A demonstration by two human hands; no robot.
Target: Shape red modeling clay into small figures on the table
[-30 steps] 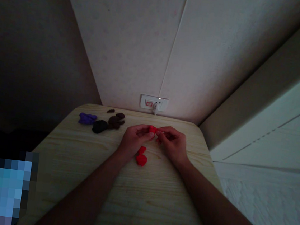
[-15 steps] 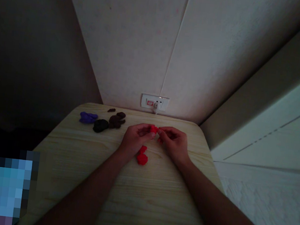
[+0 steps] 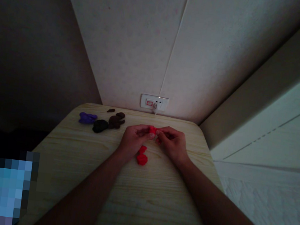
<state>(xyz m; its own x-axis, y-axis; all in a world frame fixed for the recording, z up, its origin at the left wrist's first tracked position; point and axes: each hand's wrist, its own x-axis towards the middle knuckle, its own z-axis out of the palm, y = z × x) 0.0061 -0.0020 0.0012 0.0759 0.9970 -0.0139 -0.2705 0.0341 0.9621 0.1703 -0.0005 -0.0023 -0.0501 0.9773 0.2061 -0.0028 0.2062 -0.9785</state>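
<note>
L hand (image 3: 133, 139) grip was closed on red lump (image 3: 152, 130), over far half of tabletop (image 3: 132, 197); R hand (image 3: 172, 141) grip, narrow, pinched same lump's R side, as I saw. Two red pcs (image 3: 142, 159) lay near L hand. Blk lump (image 3: 100, 126) sat betw. brn pcs (image 3: 115, 121) & purple lump (image 3: 87, 118), far L.
</note>
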